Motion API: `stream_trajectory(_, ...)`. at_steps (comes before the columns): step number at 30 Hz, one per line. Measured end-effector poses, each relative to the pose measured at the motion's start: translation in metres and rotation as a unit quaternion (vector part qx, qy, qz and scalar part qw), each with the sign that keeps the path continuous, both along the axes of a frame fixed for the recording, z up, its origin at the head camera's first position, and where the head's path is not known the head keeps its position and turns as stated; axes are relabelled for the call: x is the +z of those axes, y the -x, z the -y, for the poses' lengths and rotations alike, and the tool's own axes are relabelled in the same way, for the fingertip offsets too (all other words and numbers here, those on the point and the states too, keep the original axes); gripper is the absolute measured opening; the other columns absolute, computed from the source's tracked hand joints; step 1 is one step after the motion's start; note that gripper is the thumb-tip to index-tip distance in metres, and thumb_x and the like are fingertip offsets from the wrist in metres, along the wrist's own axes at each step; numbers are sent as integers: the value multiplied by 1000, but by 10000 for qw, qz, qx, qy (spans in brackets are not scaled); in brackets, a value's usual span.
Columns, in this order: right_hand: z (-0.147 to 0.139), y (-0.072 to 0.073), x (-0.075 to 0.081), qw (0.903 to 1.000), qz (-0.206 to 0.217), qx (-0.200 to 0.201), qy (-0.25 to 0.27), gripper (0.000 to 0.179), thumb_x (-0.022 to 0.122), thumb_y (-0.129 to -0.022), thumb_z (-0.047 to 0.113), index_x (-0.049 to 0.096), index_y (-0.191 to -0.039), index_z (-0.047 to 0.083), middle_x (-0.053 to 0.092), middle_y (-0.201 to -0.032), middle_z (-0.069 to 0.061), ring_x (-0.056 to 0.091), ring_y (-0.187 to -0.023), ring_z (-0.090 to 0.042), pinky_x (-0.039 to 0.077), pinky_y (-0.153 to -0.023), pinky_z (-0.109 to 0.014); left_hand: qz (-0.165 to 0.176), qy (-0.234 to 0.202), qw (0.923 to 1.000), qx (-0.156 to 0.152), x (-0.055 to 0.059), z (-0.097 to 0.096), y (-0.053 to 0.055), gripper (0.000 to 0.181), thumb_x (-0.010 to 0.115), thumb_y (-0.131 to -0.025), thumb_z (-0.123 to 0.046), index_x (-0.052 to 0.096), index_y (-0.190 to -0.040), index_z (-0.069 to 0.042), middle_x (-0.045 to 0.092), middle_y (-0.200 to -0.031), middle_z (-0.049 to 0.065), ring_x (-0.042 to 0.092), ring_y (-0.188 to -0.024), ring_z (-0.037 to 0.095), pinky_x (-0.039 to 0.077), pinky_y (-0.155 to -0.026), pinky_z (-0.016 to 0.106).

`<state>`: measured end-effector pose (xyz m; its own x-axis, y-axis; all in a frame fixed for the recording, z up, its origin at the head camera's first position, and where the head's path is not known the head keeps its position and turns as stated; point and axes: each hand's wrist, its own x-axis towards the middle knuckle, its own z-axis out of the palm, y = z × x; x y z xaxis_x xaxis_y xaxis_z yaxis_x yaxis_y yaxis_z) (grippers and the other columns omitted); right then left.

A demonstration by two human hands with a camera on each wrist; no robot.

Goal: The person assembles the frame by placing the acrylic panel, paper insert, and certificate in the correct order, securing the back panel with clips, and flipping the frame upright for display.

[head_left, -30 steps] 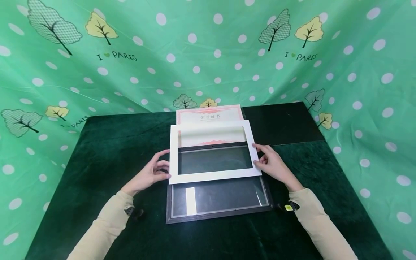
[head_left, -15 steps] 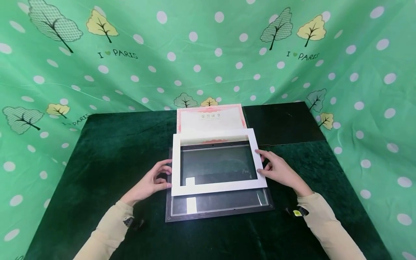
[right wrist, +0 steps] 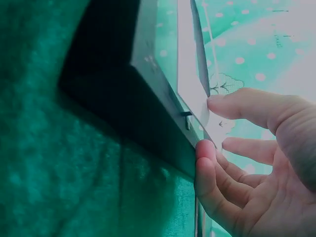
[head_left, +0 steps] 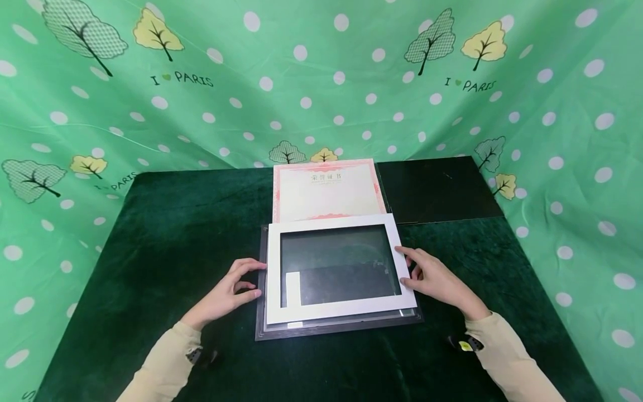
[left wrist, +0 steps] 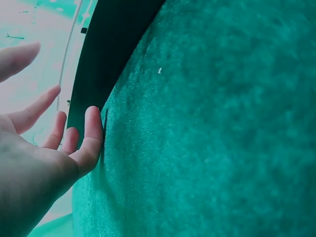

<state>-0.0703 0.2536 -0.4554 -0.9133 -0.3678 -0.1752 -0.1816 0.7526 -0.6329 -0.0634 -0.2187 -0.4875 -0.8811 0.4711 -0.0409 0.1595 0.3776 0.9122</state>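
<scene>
A white picture mat (head_left: 341, 309) lies over a dark picture frame (head_left: 260, 328) with a clear pane, tilted slightly and raised at the right. My right hand (head_left: 439, 281) pinches the mat's right edge with thumb and index fingertip; in the right wrist view its little finger (right wrist: 206, 165) touches the frame's side. My left hand (head_left: 221, 293) is beside the left edges, index fingertip at the mat, thumb apart from it. In the left wrist view the left fingers are spread, with the little finger (left wrist: 93, 126) against the frame's dark side.
Behind the frame lies a certificate (head_left: 329, 195) with a pink border, its lower edge hidden by the mat. A black flat board (head_left: 439, 190) is at the back right. Dark green cloth (head_left: 191, 218) covers the table, and a green dotted curtain (head_left: 321, 72) surrounds it.
The white mat has come down toward me, from partly over the certificate to over the frame. Both hands moved with it, and the left thumb has come away from its edge.
</scene>
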Motion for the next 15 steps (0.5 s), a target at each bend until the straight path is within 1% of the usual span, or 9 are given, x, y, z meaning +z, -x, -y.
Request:
stream_trajectory(8, 2, -8, -2, 9999, -91, 56, -107, 63, 73, -86, 14, 45, -141, 4, 49, -90, -3, 49, -67, -13, 45, -55, -26, -268, 47, 9996, 32, -4, -2, -2, 42, 68, -89, -6, 55, -128, -7, 35, -133, 13, 36, -119, 31, 50, -88, 38)
stream_trajectory(9, 2, -8, -2, 9999, -100, 65, -116, 63, 73, -86, 14, 45, -141, 4, 49, -90, -3, 49, -67, -13, 44, -55, -26, -283, 76, 9996, 57, -2, -3, -3, 41, 68, -89, -4, 55, -128, -5, 35, -133, 14, 37, -118, 32, 50, -88, 41)
stream_trajectory(10, 3, -9, -2, 9998, -106, 70, -125, 63, 73, -86, 14, 45, -141, 4, 49, -90, -3, 48, -67, -13, 44, -55, -26, -304, 118, 9994, 90, -3, -4, -3, 40, 67, -89, -2, 55, -128, -4, 35, -132, 15, 38, -118, 33, 50, -87, 41)
stream_trajectory(15, 5, -9, -1, 9998, -112, 69, -168, 63, 73, -85, 15, 46, -141, 4, 49, -95, -5, 48, -66, -12, 43, -54, -25, -367, 215, 9986, 312, -7, -3, 0, 34, 64, -91, -1, 59, -124, -6, 40, -129, 14, 41, -115, 33, 51, -85, 35)
